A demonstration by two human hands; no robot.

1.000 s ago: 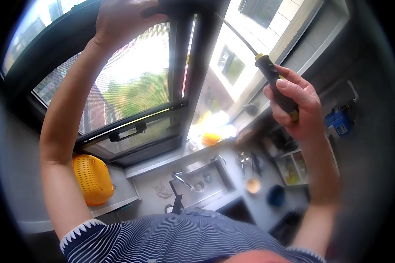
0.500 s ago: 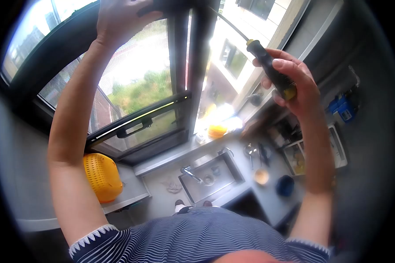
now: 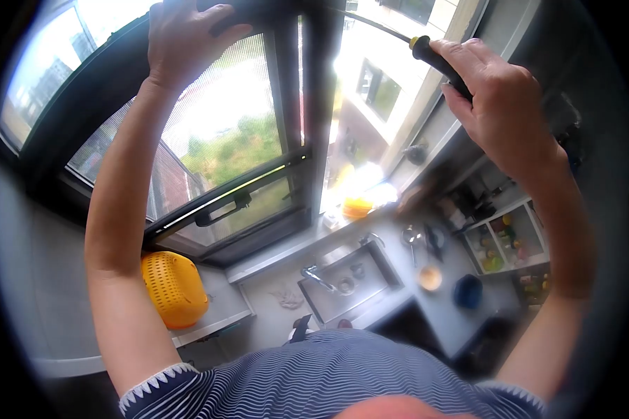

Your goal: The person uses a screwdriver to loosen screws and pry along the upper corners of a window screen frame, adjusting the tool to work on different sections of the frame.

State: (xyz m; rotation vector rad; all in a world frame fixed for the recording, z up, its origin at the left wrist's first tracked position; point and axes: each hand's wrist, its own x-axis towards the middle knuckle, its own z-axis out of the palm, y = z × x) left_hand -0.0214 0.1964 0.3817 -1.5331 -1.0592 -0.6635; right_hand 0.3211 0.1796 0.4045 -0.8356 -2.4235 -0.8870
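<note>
Black handle, yellow collar, thin metal shaft: screwdriver (image 3: 437, 59), raised at upper right before the bright window opening. Shaft slants up and left; tip lost in shadow by the dark framing, contact cannot be told.

Right hand (image 3: 500, 98): fingers on the upper side of the handle, thumb beneath, pinching it; rear end of the grip covered by the palm.

Left hand (image 3: 189, 45): raised to the dark upper part of the window frame (image 3: 284, 91), thumb spread away from the fingers. Fingertips run into the dark top edge; cannot tell whether they clasp the frame or only rest there.

Frame is dark, straight-edged, carrying fine woven mesh (image 3: 223, 119), greenery visible through it. Below, a narrower pane with a black window latch (image 3: 223, 211).

Beside the left forearm: yellow basket (image 3: 175, 290), rounded, side pierced with rows of small holes. Lower down: rectangular metal sink (image 3: 356, 307), shiny curved faucet (image 3: 318, 278), crumpled pale cloth (image 3: 286, 299). On the grey surface (image 3: 449, 318): round tan object (image 3: 430, 278), dark blue round vessel (image 3: 467, 291).
</note>
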